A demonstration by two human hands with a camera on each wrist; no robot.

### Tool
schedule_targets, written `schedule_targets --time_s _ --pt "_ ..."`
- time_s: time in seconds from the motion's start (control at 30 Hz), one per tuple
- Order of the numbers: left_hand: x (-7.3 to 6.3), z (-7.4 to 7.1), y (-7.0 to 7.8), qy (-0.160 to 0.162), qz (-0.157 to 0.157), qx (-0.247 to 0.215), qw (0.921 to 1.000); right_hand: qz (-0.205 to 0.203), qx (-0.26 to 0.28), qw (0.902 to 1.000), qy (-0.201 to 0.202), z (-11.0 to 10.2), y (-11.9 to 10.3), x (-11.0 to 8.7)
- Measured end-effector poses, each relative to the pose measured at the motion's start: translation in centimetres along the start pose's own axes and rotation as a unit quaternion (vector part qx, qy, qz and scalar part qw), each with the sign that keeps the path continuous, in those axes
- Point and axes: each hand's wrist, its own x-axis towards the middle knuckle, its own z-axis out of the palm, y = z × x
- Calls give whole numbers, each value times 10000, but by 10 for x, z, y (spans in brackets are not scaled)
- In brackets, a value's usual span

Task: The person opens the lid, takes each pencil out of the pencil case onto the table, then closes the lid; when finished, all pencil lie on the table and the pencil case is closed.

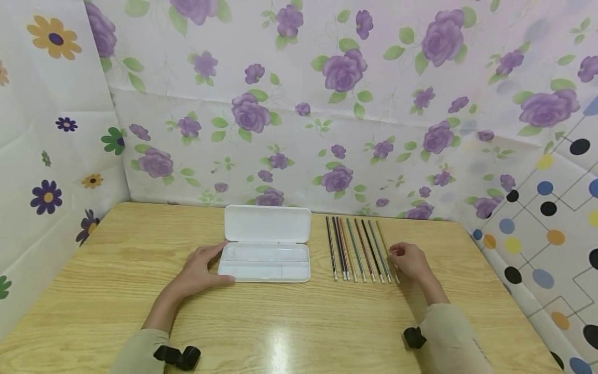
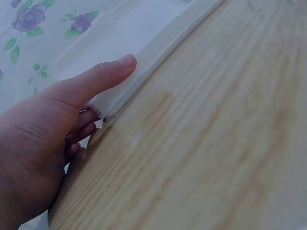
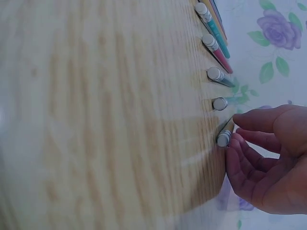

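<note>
A white pencil case stands on the table with its lid raised at the back and its divided tray bare. My left hand grips the case's left end, thumb along the front wall and fingers round the far side. To the right lie several pencils in a row, metal-banded white ends toward me. At the row's right end, my right hand pinches the yellowish pencil between thumb and fingers. Its near end rests close to the tabletop.
The wooden table ends at a flower-printed cloth behind the case and pencils. Another flowered cloth hangs on the left, and a dotted one on the right. Black straps with small mounts sit on both sleeves.
</note>
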Motion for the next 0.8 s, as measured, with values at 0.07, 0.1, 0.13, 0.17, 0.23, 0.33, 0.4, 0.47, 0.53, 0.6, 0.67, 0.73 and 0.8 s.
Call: schedule_targets --time_s 0.07,0.1,0.13,0.17,0.23,0.33,0.4,0.47,0.53,0.6,0.67,0.73,0.8 --pt "0 0 0 8 5 -2 10000 6 -14 10000 12 0 0 1" --pt "0 0 -1 15 7 1 10000 -14 -17 10000 20 0 0 1" --pt "0 0 -1 21 11 3 10000 -39 -36 10000 53 1 0 1" --pt "0 0 -1 25 13 3 10000 -70 -49 9999 100 1 0 1" --pt "0 0 -2 24 18 9 10000 -103 -18 9998 192 3 -2 1" --pt "1 1 -2 18 14 9 10000 -247 70 9991 335 5 -8 -1" --pt "1 1 -2 16 9 8 10000 -327 129 9985 409 8 -14 -2" --pt "1 2 -2 20 3 -10 10000 -417 82 9978 517 10 -22 -3" --pt "1 2 -1 22 -4 -22 10000 -449 40 9972 598 11 -31 -4" --pt "1 2 0 27 -6 -29 10000 -480 40 9969 616 12 -41 -6" --pt "1 1 0 27 -12 -18 10000 -569 66 9966 591 15 -51 -7" --pt "1 1 0 39 -13 -2 10000 -746 123 9958 521 19 -63 -7" --pt "0 1 0 56 -6 9 10000 -1018 123 9938 439 26 -75 -7"
